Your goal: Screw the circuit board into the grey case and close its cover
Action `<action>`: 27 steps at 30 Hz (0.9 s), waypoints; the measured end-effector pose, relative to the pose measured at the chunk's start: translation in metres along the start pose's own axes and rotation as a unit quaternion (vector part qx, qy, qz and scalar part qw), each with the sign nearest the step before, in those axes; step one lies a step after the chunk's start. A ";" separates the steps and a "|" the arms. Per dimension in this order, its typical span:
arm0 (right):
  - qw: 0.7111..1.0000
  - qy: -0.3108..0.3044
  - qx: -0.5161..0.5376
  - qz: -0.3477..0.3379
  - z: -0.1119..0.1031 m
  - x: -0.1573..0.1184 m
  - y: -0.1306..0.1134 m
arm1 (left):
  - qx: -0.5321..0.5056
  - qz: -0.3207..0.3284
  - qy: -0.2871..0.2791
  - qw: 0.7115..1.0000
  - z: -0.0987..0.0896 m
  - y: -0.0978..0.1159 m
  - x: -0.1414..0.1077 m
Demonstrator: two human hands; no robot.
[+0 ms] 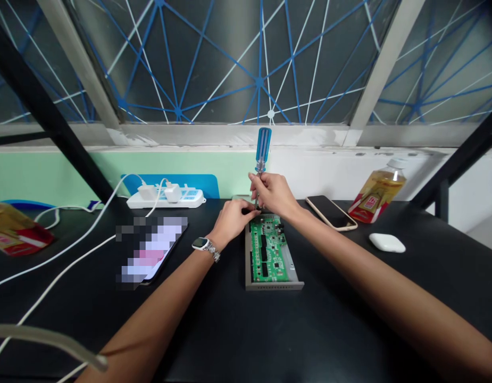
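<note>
With our right hand [272, 192] closed around the upright screwdriver [262, 159] at the far end of the circuit board [269, 250], our left hand [232, 218] pinches its tip, so we should press straight down.

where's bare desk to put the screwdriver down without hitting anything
Widest bare patch: near edge of the black desk, below the open metal case, between both forearms. A smaller gap lies between the case and the white earbud case. Crowded: far edge, where the power strip, left hand, right hand, screwdriver, phone and bottle sit.
</note>
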State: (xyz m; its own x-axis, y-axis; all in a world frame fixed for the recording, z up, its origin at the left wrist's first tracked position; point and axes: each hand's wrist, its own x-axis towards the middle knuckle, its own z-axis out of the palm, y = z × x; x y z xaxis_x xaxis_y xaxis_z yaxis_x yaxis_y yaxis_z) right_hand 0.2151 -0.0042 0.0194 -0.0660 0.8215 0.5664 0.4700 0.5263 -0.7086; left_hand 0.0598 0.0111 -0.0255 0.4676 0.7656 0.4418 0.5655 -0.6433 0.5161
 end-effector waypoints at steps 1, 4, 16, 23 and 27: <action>1.000 0.000 0.003 -0.002 0.000 0.000 0.000 | 0.002 -0.001 -0.001 1.000 0.000 0.000 0.000; 1.000 -0.002 0.015 -0.005 0.000 0.000 0.000 | 0.007 -0.006 -0.003 1.000 -0.001 0.000 0.000; 0.999 -0.021 0.011 0.031 0.000 0.001 0.000 | -0.024 -0.004 0.020 1.000 0.000 0.002 -0.001; 0.987 -0.109 0.086 0.079 -0.019 0.007 -0.001 | -0.056 -0.009 0.012 0.998 -0.001 0.004 0.001; 0.982 -0.123 0.122 0.073 -0.023 0.007 0.002 | -0.058 -0.001 0.002 0.998 0.001 0.000 -0.001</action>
State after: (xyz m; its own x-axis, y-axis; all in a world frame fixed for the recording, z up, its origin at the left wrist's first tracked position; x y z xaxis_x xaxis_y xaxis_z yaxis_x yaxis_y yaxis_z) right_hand 0.2359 -0.0030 0.0318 -0.2394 0.9040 0.3541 0.2676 0.4121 -0.8710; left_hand 0.0604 0.0105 -0.0267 0.4648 0.7664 0.4434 0.4829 -0.6392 0.5985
